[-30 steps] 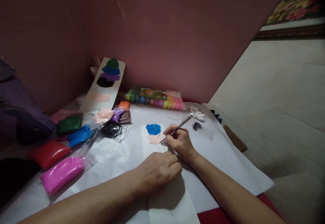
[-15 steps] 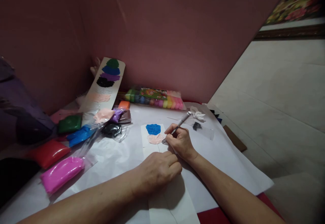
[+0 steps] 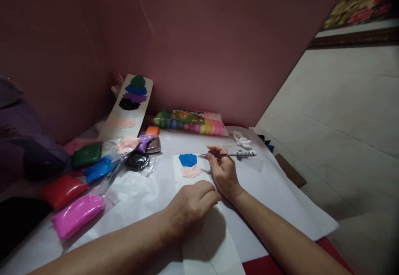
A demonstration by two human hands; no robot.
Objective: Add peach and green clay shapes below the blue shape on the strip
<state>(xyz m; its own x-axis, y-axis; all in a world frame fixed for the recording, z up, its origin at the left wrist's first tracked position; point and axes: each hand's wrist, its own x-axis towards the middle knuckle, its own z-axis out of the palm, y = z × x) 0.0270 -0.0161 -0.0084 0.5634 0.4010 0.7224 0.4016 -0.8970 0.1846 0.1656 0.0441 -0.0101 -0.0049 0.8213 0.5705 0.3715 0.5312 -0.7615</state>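
Note:
My right hand (image 3: 223, 169) is closed around a fork (image 3: 240, 154) with a striped handle, held nearly level, its tines pointing left. The tines hover by the right side of a blue clay patch (image 3: 188, 159). Below that patch lies a peach clay patch (image 3: 191, 171) with a ridged texture. Both sit on a white card strip (image 3: 215, 241) running toward me. Over the strip rests my left hand (image 3: 195, 204), its fingers curled in; whether anything is inside them is hidden.
A finished-looking card (image 3: 145, 112) with coloured patches leans at the back left. Bags of clay, such as a pink one (image 3: 77, 216) and a red one (image 3: 64, 192), lie left. A multicoloured clay pack (image 3: 190, 123) sits by the wall. White clay (image 3: 242, 139) lies at right.
My right hand has raised the fork off the peach patch and turned it from slanted to nearly level. My left hand stays over the strip, shifted slightly. The view has tilted a little.

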